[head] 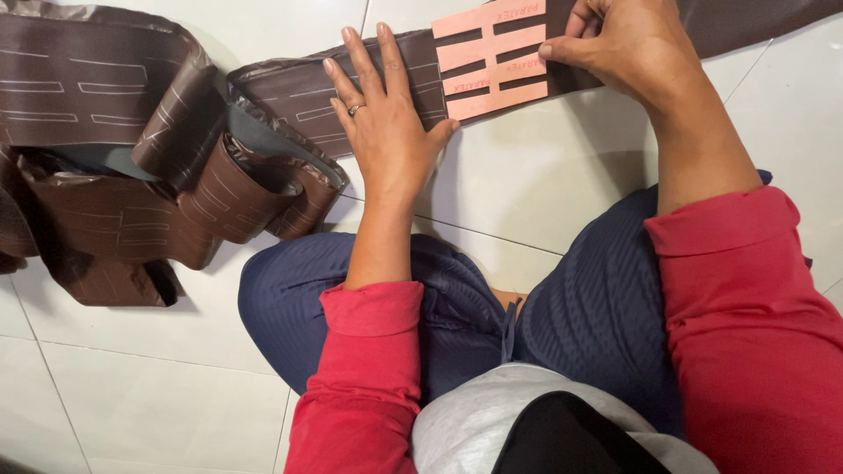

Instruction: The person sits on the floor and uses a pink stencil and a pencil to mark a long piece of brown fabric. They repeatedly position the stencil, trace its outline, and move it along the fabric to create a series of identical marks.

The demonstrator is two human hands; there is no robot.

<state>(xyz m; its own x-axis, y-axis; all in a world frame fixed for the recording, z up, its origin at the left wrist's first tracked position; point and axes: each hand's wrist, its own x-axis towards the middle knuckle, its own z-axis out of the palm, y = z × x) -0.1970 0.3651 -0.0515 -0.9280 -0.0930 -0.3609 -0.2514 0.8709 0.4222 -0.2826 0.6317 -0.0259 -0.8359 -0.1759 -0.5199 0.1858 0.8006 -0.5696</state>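
Closest to cam: left hand (385, 132) pressed flat, fingers spread, gripping nothing, on brown strip (299, 101) running left-right across floor (544, 175), w/ right hand (628, 48) curled, pinching right edge of pink slotted template (492, 60) just right of left hand.

Pink card stencil (492, 60) with printed lettering and long rectangular slots, lying on the brown strip (299, 96), sits between both hands: left hand (386, 123) flat just beside its left edge, right hand (628, 44) fingers touching its right edge. Rectangular, salmon-pink, dark slots showing the strip beneath. No screens or signs.
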